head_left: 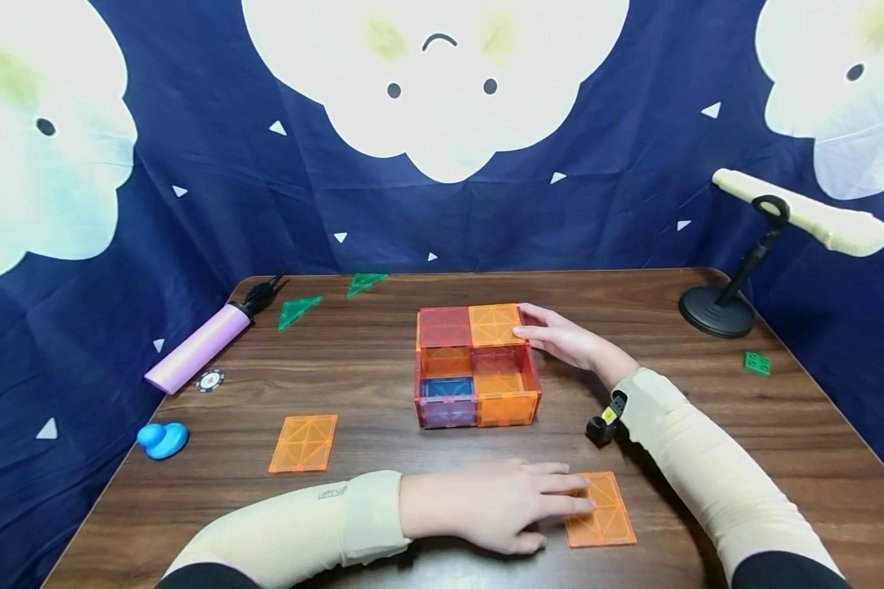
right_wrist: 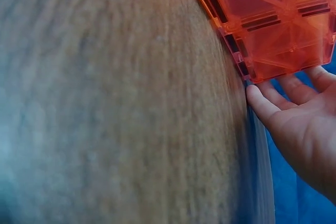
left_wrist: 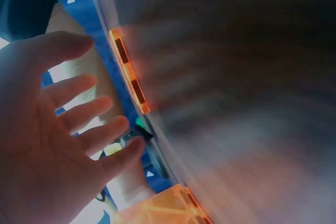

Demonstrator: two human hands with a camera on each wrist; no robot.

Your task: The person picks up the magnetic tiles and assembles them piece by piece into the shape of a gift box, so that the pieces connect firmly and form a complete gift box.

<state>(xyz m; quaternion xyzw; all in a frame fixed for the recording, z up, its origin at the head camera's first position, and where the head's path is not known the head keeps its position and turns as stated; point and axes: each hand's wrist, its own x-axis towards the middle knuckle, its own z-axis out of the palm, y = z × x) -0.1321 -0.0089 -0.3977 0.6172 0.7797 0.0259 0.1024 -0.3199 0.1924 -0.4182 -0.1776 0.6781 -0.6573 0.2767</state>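
Note:
A box of see-through magnetic tiles [head_left: 445,411] stands mid-table, with red, orange and blue squares in its walls. A red tile [head_left: 444,327] and an orange tile [head_left: 495,325] cover its back half, while the front half is uncovered. My right hand [head_left: 563,338] touches the box's back right side, its fingertips along the red wall [right_wrist: 286,51] in the right wrist view. Fingers spread and held straight, my left hand [head_left: 486,505] reaches over a loose orange square tile [head_left: 606,523] at the front. In the left wrist view, this tile [left_wrist: 129,72] lies beyond the fingers.
Another orange tile [head_left: 304,443] lies left of the box. Green triangle tiles [head_left: 299,312] are at the back left, near a lilac umbrella [head_left: 199,348], a poker chip [head_left: 209,380] and a blue knobbed object [head_left: 163,440]. Right: a black stand [head_left: 718,311] and green block [head_left: 756,363].

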